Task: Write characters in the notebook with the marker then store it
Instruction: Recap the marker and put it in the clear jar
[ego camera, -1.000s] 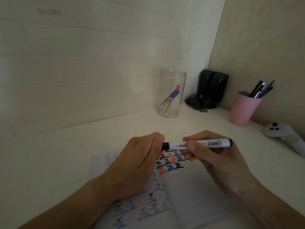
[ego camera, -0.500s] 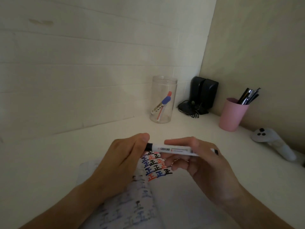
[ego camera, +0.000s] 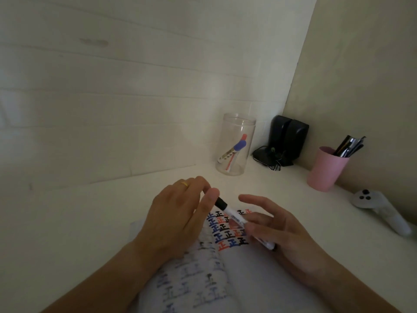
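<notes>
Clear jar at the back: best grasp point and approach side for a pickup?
Grip the clear jar around its mid wall, coming from the front-left. It stands upright and cylindrical with an open top, so a side wrap likely holds best. The black speakers crowd its right and the wall sits behind. Two capped markers lean inside, so keep it upright.

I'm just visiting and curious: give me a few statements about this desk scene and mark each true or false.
1. The clear plastic jar holds markers. True.
2. The black-capped white marker lies flat on the open notebook. False: both hands, left and right, hold it above the page.
3. The pink cup is empty. False: pens stand in it.
4. The page shows black, red and blue characters. True.
</notes>
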